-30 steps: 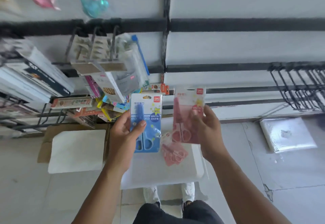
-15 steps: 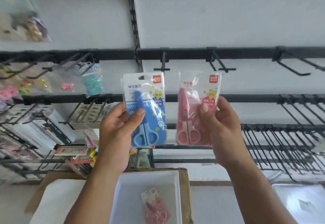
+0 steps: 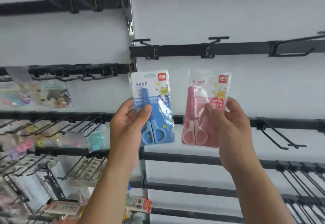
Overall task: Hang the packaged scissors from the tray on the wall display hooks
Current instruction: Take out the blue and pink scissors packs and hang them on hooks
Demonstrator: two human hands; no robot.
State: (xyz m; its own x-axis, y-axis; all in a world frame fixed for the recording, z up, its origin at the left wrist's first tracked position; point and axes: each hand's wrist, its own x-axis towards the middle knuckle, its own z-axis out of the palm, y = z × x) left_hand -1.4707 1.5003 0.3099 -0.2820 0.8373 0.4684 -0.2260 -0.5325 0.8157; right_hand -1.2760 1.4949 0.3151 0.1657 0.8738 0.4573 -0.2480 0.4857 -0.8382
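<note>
Item 1: blue scissors pack (image 3: 152,108), frame ctr, upright; left hand (image 3: 129,127) gripping lower left edge, thumb over front. Item 2: pink scissors pack (image 3: 206,108), just right of ctr, upright; right hand (image 3: 231,127) pinching lower right side. Both packs apart from each other, hovering below rail (image 3: 237,49) w/ two short hooks (image 3: 143,41), not touching them. Lower left: hanging stock (image 3: 44,93), blurred.
</note>
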